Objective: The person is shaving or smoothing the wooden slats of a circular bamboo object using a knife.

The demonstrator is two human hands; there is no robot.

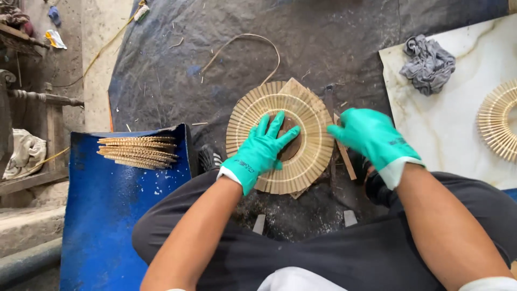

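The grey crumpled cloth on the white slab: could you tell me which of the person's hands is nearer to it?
Right. The right hand grips the round bamboo-slat ring's edge, below the cloth; the left hand presses the ring's centre, farther away.

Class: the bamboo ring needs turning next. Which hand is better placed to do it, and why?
Probably the right hand: it sits at the ring's outer edge, while the left hand lies flat across the centre, pinning it.

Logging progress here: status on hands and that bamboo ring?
Left hand flat on bamboo-slat ring. Right hand at ring's right edge, grip hidden. Nothing blocking.
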